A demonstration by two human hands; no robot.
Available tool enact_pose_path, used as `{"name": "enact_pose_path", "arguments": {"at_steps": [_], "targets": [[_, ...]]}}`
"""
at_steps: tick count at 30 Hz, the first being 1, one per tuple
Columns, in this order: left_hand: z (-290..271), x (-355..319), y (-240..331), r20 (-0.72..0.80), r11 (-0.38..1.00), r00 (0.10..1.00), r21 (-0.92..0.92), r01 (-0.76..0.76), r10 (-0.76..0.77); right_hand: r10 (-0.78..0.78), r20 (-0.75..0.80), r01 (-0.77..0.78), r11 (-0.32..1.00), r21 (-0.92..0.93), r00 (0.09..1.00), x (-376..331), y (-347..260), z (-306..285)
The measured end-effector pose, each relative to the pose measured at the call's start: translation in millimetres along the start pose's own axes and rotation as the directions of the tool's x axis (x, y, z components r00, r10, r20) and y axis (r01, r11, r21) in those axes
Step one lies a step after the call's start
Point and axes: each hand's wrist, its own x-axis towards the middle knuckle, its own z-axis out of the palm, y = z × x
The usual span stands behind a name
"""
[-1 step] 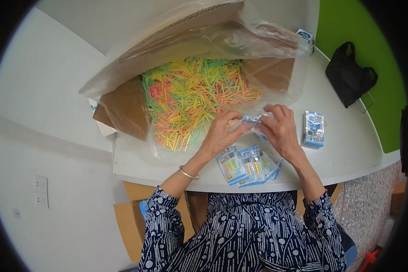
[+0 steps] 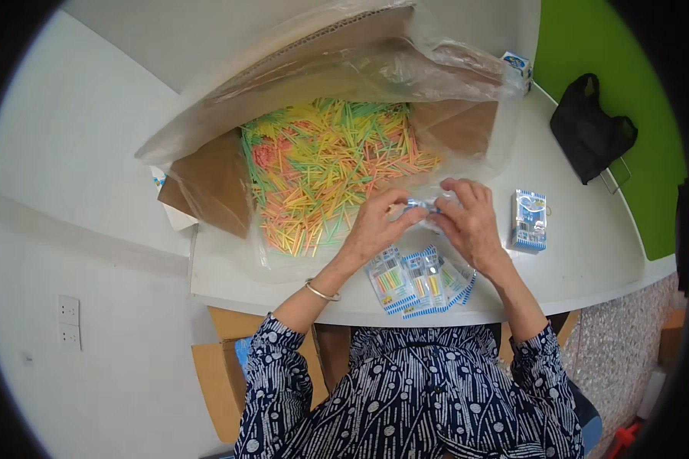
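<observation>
White worktop crosses the frame; at its centre, left hand and right hand pinch a packet, fingers nearly together on it. Sticks fill a box, upper centre; more packets lie below.

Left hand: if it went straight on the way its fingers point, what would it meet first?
Most likely the clear-and-blue packet that the left hand is pinching, then the right hand beyond; their exact depth is unclear.

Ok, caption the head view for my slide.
Left hand and right hand hold a clear-and-blue packet beside a lined carton of coloured sticks, filled packets lying nearby.
</observation>
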Motion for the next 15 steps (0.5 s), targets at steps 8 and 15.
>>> {"name": "enact_pose_path", "arguments": {"at_steps": [8,15], "targets": [[-4,-9,0,-0.053,0.981,0.995,-0.181,0.072,-0.083,0.203,0.189,-0.255,0.915,0.313,0.961,5,10,13],[-5,-16,-2,-0.169,0.999,0.986,-0.033,0.003,-0.008,0.253,0.425,-0.474,0.670,0.571,0.869,8,4,19]]}}
